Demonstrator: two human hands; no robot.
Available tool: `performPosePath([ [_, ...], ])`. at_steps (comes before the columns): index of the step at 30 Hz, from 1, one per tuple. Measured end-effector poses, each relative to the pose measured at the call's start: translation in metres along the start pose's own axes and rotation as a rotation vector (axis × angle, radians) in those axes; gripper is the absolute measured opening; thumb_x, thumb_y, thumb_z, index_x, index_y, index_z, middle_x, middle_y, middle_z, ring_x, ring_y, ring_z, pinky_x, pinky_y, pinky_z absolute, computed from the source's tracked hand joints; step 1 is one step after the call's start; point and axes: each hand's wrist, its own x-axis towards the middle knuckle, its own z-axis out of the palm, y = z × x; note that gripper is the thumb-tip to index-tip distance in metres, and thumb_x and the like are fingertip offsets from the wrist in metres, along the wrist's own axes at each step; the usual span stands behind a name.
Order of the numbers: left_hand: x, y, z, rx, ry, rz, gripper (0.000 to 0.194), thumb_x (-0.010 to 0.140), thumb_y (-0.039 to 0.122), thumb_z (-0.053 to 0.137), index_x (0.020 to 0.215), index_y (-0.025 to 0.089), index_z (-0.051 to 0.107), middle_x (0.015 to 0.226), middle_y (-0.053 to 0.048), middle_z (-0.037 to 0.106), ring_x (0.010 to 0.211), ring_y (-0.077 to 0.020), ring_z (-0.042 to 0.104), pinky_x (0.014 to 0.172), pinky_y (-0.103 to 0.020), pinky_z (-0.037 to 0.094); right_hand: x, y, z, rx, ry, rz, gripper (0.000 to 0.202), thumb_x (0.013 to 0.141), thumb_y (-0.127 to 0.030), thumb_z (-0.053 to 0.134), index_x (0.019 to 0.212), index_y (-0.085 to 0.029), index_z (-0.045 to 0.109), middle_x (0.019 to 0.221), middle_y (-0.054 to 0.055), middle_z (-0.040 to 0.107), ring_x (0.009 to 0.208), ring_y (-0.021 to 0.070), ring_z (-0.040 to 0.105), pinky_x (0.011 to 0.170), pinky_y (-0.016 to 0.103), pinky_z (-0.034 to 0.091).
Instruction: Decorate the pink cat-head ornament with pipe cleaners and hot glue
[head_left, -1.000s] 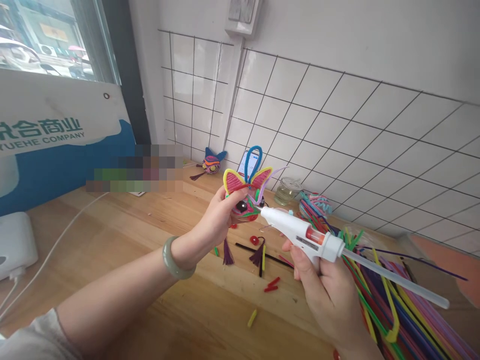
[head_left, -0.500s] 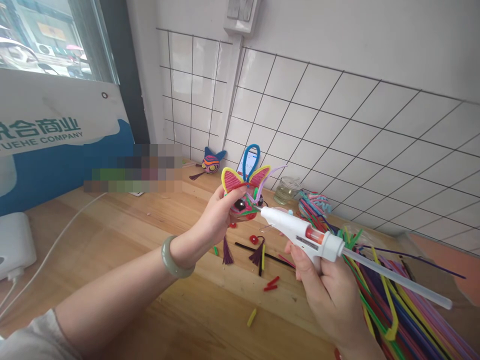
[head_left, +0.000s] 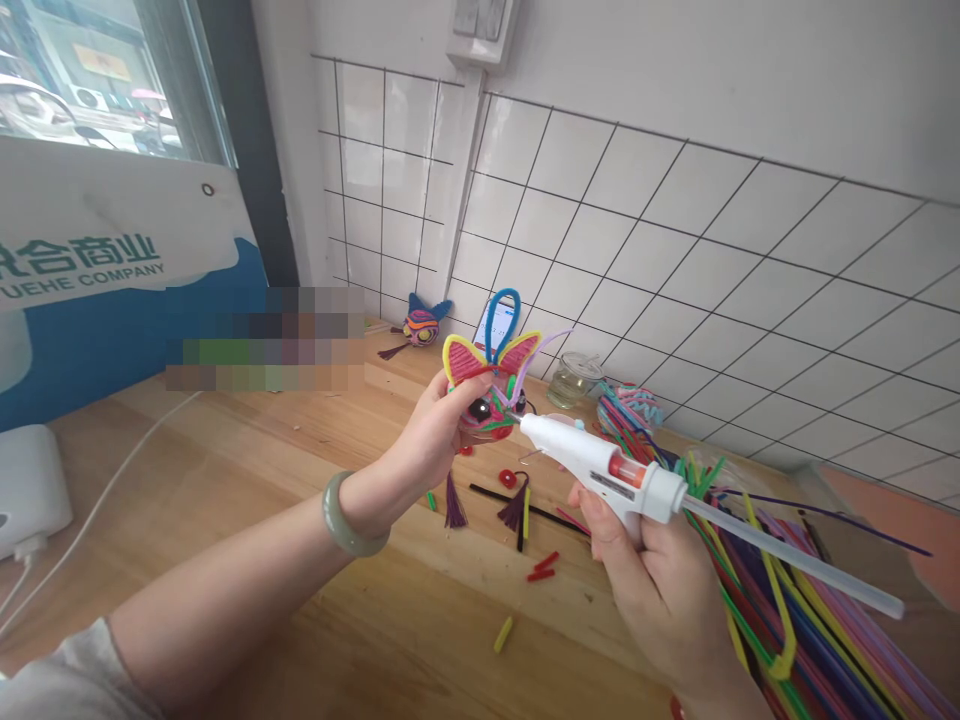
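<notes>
My left hand (head_left: pixel 437 415) grips a pipe-cleaner animal head (head_left: pixel 491 425) by its left side, thumb across the front. The head has pink ears edged in yellow, dark shiny eyes and a blue loop (head_left: pixel 502 325) on top. A thin lilac pipe cleaner (head_left: pixel 536 355) sticks up from its middle toward the right. In my right hand (head_left: pixel 652 580) is a white glue gun (head_left: pixel 585 455), fingers wrapped round its handle. The nozzle points left and meets the front of the head between the eyes; exact contact is hard to see. A long clear glue stick (head_left: pixel 795 555) protrudes from its rear.
Dark tassels (head_left: pixel 514 505), red snippets (head_left: pixel 541 567) and a yellow piece (head_left: pixel 503 635) lie on the wooden table (head_left: pixel 360 620). A pile of pipe cleaners (head_left: pixel 817 620) spreads at right. Farther back are a glass jar (head_left: pixel 574 382), a phone (head_left: pixel 491 325) and a blue-eared head (head_left: pixel 422 322).
Almost nothing differs. Both hands, the head and the glue gun hold nearly the same positions, with the nozzle still at the front of the head.
</notes>
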Motion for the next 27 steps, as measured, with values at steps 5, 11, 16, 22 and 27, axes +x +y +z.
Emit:
performPosePath([
  [5,0.001,-0.0007,-0.0009,0.028,-0.003,-0.026,0.028,0.077,0.036,0.067,0.096,0.018,0.058,0.083,-0.005,0.065,0.058,-0.0151,0.064,0.053,-0.028,0.053,0.0009,-0.0007,0.0003,-0.014,0.002,0.008,0.03,0.093,-0.042,0.044,0.077,-0.023,0.061,0.048,-0.003,0.047,0.041,0.0167,0.048,0.043,0.028,0.042],
  [11,0.0,-0.0004,0.0003,0.017,-0.003,-0.023,0.027,0.077,0.035,0.067,0.096,0.018,0.059,0.083,-0.005,0.066,0.061,-0.0149,0.063,0.054,-0.027,0.054,0.002,-0.0026,-0.0005,-0.023,-0.004,0.016,0.032,0.093,-0.043,0.044,0.073,-0.024,0.061,0.046,-0.003,0.046,0.04,0.017,0.048,0.042,0.029,0.042],
  [16,-0.0009,0.0,0.0008,-0.017,-0.009,-0.017,0.026,0.078,0.032,0.067,0.097,0.017,0.058,0.084,-0.004,0.066,0.066,-0.0151,0.063,0.061,-0.031,0.057,0.0012,-0.0013,-0.0007,-0.024,-0.005,0.018,0.03,0.092,-0.043,0.045,0.075,-0.024,0.062,0.047,-0.002,0.049,0.04,0.0178,0.049,0.042,0.029,0.044],
  [22,-0.0006,-0.0017,-0.0004,-0.01,0.001,-0.026,0.027,0.078,0.033,0.067,0.099,0.018,0.059,0.083,-0.004,0.067,0.065,-0.015,0.063,0.06,-0.031,0.057,0.001,-0.001,-0.0012,-0.024,-0.011,0.017,0.029,0.092,-0.042,0.045,0.078,-0.024,0.063,0.051,-0.001,0.055,0.043,0.0179,0.053,0.045,0.029,0.046],
  [27,-0.0002,-0.0035,-0.0012,0.004,-0.001,-0.028,0.029,0.078,0.034,0.066,0.101,0.017,0.059,0.087,-0.005,0.067,0.065,-0.0152,0.064,0.06,-0.031,0.057,0.0019,-0.0019,-0.0013,-0.009,-0.016,0.027,0.031,0.092,-0.042,0.045,0.074,-0.024,0.062,0.046,-0.002,0.049,0.039,0.017,0.049,0.042,0.029,0.045],
])
